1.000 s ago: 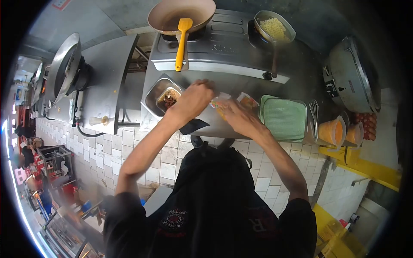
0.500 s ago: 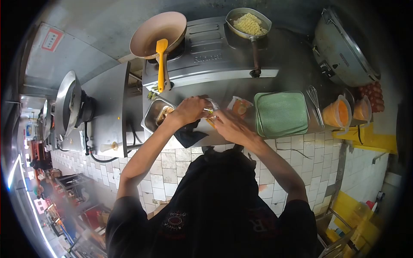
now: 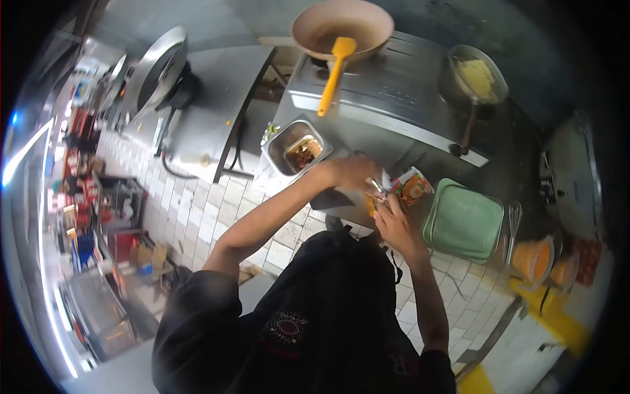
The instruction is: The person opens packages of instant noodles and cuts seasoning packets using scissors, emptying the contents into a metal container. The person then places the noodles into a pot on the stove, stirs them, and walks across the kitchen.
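Observation:
My left hand (image 3: 356,173) and my right hand (image 3: 396,226) meet over the counter's front edge. Fingers of both are closed on a small shiny sachet (image 3: 378,186), partly covered by them. Just beyond them lies a colourful noodle wrapper (image 3: 415,189). Left of my hands, a steel container (image 3: 279,150) holds some dark food scraps and a yellowish piece. A saucepan (image 3: 497,84) with a pale block of instant noodles (image 3: 477,77) sits on the right side of the stove.
A yellow spatula (image 3: 333,82) rests across a wide frying pan (image 3: 374,20) on the stove (image 3: 387,75). Green trays (image 3: 462,223), a whisk (image 3: 514,226) and tubs with orange contents (image 3: 533,259) line the right. A wok (image 3: 154,72) stands on the left bench.
The head view has turned and tilted, so the stove and counter now slant down to the right. My hands remain together at the sachet, and the noodle wrapper shows more plainly.

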`<state>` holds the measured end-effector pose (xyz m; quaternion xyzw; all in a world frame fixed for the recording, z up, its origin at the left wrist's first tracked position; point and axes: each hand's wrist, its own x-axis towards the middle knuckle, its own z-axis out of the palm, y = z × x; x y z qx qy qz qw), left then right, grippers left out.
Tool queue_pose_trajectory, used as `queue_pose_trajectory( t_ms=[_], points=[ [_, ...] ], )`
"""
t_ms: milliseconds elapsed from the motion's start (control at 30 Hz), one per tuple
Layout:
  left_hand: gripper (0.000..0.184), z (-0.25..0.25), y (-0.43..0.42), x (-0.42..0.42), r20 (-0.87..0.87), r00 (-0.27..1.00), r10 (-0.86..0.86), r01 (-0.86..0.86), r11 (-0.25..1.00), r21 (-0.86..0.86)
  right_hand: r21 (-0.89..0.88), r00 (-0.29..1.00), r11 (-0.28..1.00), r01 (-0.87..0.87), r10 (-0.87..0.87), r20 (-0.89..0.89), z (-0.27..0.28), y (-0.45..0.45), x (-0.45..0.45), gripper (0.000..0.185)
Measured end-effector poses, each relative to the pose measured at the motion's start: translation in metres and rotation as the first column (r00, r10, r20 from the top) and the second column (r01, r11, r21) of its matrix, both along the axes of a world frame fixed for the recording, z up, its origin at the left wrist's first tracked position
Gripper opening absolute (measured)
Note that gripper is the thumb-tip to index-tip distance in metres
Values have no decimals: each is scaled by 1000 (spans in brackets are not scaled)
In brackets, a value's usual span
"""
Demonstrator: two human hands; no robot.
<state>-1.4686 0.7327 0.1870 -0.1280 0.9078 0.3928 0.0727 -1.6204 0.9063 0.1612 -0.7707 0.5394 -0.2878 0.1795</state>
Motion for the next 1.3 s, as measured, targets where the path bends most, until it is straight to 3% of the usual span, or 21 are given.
queue_pose_trajectory(
  t_ms=[167,267,333,367,467,533,567,633,667,733,767,833,867,933,1000,1033,1067,1133,1200,1267,1300],
  points=[
    [43,14,13,27,-23,999,41,-38,991,130,7,999,1000,-13,12,39,4,2,3,13],
    [33,0,22,40,-54,984,169,-167,985,36,-52,996,995,-83,83,14,14,-1,1,13],
    [24,-11,37,48,31,967,254,-201,829,-521,-47,993,992,-114,115,33,19,-2,4,12],
    [24,-7,40,45,-58,956,289,-271,784,-559,-43,994,993,-106,107,22,17,-3,4,12],
    [33,11,44,44,-27,927,373,-354,853,-383,-32,980,983,-182,184,75,14,-7,1,12],
    [44,10,48,55,-42,897,440,-422,823,-380,94,966,973,-213,195,170,24,-7,-2,10],
    [48,20,46,54,37,896,443,-413,859,-301,88,965,972,-218,201,169,27,-7,-5,10],
    [52,37,49,53,115,887,447,-416,883,-219,184,901,942,-280,192,389,34,-5,-11,14],
    [53,43,53,52,95,884,458,-431,876,-215,181,899,940,-290,203,388,39,-5,-14,14],
    [55,45,60,50,72,872,485,-461,861,-212,148,812,965,-217,94,575,49,-5,-22,16],
    [55,40,63,50,20,871,491,-470,845,-254,41,863,991,-127,90,498,51,-10,-26,19],
    [51,47,71,50,-80,879,471,-472,833,-287,33,907,993,-117,93,412,82,-20,-24,19],
    [51,47,70,47,-79,878,472,-473,832,-288,23,943,996,-91,79,322,92,-25,-22,19],
    [47,44,65,36,-18,888,460,-456,873,-174,6,929,993,-114,104,355,88,-40,-22,20],
    [46,28,68,43,-120,873,473,-488,851,-194,324,974,937,-130,59,220,83,-54,-27,20],
    [45,19,71,46,-222,846,484,-526,826,-205,241,970,956,-167,116,213,63,-66,-29,20],
    [45,17,73,46,-224,847,482,-524,827,-205,240,971,957,-165,114,212,61,-75,-28,20],
    [42,13,78,46,-181,848,498,-529,815,-236,498,972,840,-213,133,193,58,-87,-16,22],
    [40,16,81,41,-231,868,440,-493,823,-282,460,965,864,-206,102,242,42,-89,-2,22],
    [38,29,89,41,-43,797,603,-594,769,-236,435,939,900,11,-159,304,38,-89,15,20],
    [39,45,91,41,-41,775,631,-628,762,-158,402,954,913,70,-179,240,40,-89,21,18]
  ],
)
